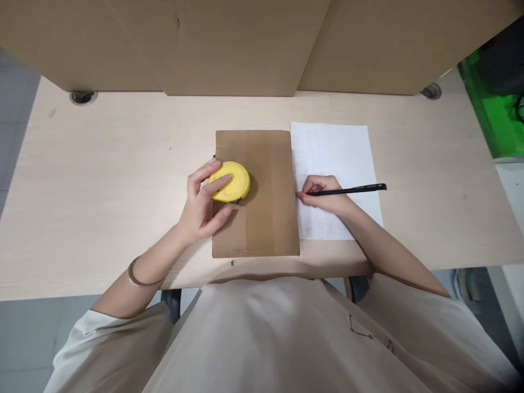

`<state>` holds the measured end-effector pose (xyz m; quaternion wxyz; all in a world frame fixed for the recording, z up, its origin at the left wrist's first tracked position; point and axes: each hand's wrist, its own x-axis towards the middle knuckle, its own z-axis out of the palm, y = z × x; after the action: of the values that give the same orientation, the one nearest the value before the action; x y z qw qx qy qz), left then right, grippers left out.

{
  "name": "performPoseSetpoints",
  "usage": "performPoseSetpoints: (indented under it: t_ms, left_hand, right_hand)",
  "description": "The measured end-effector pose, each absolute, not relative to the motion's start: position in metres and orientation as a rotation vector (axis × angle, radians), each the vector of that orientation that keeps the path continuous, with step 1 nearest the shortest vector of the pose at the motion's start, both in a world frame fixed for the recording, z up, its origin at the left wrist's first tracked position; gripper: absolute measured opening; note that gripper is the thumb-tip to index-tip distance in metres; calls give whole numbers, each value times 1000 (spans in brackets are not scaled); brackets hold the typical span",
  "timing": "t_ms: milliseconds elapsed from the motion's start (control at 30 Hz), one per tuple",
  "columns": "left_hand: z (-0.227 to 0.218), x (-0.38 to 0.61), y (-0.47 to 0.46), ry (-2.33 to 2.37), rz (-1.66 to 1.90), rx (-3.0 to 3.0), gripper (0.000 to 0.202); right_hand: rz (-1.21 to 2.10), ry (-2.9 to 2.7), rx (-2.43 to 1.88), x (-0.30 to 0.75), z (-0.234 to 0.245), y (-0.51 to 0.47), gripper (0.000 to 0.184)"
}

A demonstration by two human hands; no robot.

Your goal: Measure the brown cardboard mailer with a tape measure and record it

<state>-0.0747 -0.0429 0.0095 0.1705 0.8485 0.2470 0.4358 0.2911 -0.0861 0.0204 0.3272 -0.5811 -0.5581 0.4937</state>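
Observation:
A yellow tape measure (233,183) is gripped by my left hand (202,199), above the left side of a flat brown cardboard box (272,218). The fingers lie across its top face, and the thumb is just below it, near the cardboard. My right hand (323,191) pinches a black pen (356,190) whose back end points right. Its writing tip is hidden by the fingers, close to the box's right edge. Under that hand lies a white sheet of paper (347,147) with columns of small marks along its left part, beside the box.
Both lie on a pale wooden desk (102,191). Tall cardboard panels (229,49) stand along its back edge. Cable holes sit at the back left (83,97) and back right (431,91). A green surface (475,109) with dark items is beyond the right side.

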Motion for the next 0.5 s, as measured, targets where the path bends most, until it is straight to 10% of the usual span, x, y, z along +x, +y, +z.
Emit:
performPoseSetpoints:
  t_ms: [500]
  left_hand:
    - [13, -75, -42, 688, 1218, 2494, 72]
  right_hand:
    - [1289, -1424, -1447, 294, 19, -86, 31]
